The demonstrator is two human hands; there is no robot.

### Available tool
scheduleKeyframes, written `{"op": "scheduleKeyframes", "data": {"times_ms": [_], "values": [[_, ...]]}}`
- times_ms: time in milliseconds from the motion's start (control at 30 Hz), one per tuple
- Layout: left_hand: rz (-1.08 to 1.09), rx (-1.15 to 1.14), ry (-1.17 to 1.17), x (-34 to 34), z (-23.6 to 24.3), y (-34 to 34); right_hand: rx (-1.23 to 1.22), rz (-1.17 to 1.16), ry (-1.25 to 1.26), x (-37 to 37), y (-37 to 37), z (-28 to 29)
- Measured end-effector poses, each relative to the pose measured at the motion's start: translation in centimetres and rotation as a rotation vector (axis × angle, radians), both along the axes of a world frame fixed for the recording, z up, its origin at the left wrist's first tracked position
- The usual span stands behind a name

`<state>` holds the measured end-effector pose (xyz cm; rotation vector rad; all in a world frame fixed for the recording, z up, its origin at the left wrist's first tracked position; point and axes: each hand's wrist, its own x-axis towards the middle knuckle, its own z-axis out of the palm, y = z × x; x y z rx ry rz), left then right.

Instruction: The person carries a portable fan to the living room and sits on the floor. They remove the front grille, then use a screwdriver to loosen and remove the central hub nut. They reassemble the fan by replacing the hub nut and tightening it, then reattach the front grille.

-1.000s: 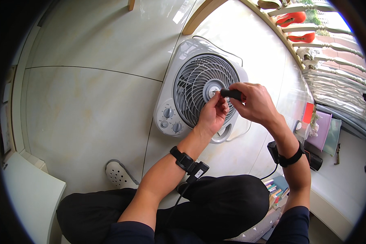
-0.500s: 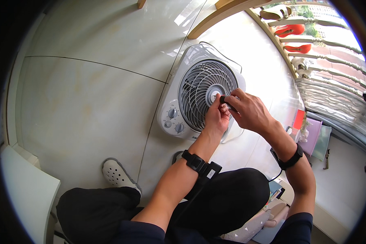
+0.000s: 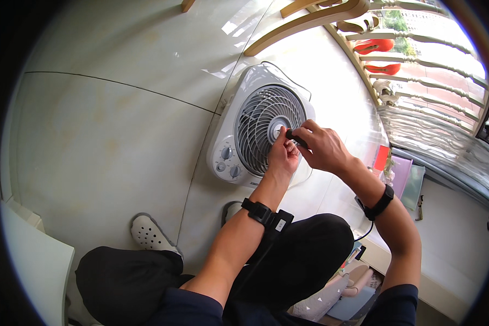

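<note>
A grey-white box fan (image 3: 223, 136) lies on the floor with its round spiral grille (image 3: 255, 130) facing up and two dial knobs near its lower-left corner. Over the grille, close to the centre hub, my left hand (image 3: 282, 157) is closed, thumb up and fingers curled; whatever it pinches is too small to make out. My right hand (image 3: 323, 146) comes in from the right, its fingers wrapped round a short black handle (image 3: 297, 139). One end of this handle points at my left thumb. The rest of the handled thing is hidden by my fingers.
A curved wooden leg (image 3: 304, 27) stands beyond the fan. At the right, a slatted rack (image 3: 364, 70) holds orange and white shoes. Purple and green folders (image 3: 405, 176) stand below it. A white panel (image 3: 35, 261) is at lower left, near my clog (image 3: 149, 233).
The whole view has shifted a little, so the fan and rack sit slightly further left. Both my hands stay together over the fan's hub, with the black handle still in my right hand.
</note>
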<state>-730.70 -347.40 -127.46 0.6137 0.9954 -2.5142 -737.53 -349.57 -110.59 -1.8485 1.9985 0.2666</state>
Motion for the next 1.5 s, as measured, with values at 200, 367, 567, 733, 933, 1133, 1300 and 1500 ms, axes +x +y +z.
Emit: {"op": "scheduleKeyframes", "data": {"times_ms": [200,367,567,733,933,1133,1300,1500], "values": [[-0.038,0.081,-0.02,0.0,0.3,0.0,0.356,-1.478,-0.518,-0.4,-2.0,-0.7],[-0.029,0.017,-0.001,0.0,-0.5,0.4,0.164,-0.414,-0.018,0.5,-0.7,-0.1],[-0.042,0.068,0.097,0.0,-0.9,0.7,0.254,-0.793,-0.239,-0.2,0.5,-1.2],[-0.046,0.078,-0.009,0.1,-0.2,0.3,0.325,-1.489,-0.615,-1.6,-1.3,-0.9],[0.004,0.039,-0.008,0.1,-0.4,0.5,0.105,-0.014,0.066,0.8,0.1,0.3],[0.0,0.047,0.032,-0.1,-1.0,0.8,0.347,-1.601,-0.505,-0.4,-2.2,-0.9],[0.029,0.066,-0.049,-0.1,-0.8,0.7,0.082,-0.402,-0.008,0.6,-1.1,0.0],[-0.019,0.123,0.057,-0.2,-0.4,0.1,0.224,-0.578,-0.006,0.2,-0.6,-0.8]]}}
